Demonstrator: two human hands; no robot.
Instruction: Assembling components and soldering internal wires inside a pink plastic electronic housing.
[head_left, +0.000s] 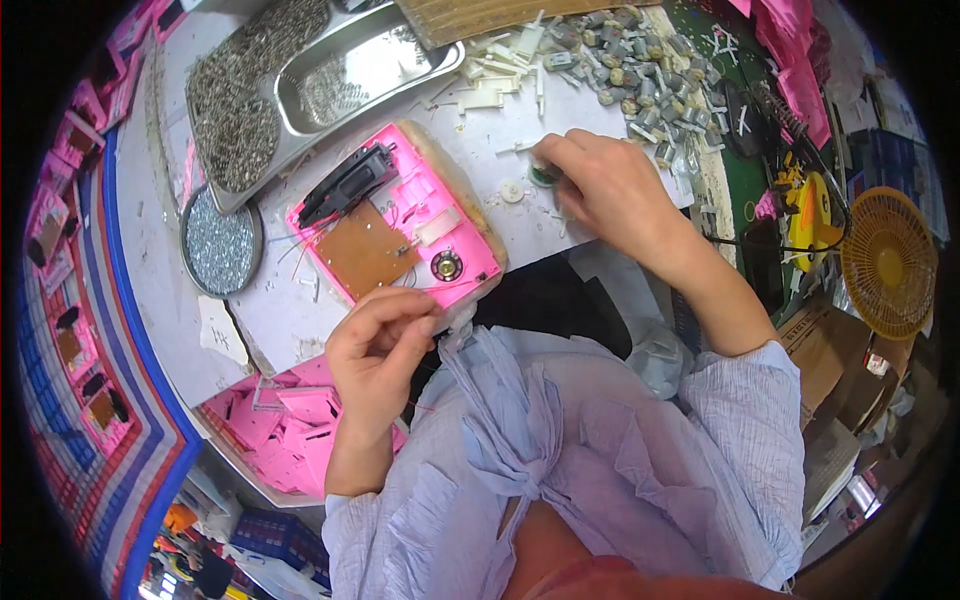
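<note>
Your left hand (pixel 380 335) is at the near edge of the pink case (pixel 418 208), thumb and fingertips drawn close together; whether they pinch a wire cannot be told. Just beyond those fingertips sit the speaker (pixel 446 265) and the brown board (pixel 362 252). Your right hand (pixel 605 190), right of the case, curls its fingers over a small green piece (pixel 543 176); whether it grips or merely touches is unclear. A white disc (pixel 511 191) lies just left of those fingers, and motors (pixel 650 85) heap beyond them.

Green piece (pixel 543 177) part-hidden (by right hand (pixel 612 190))
</note>
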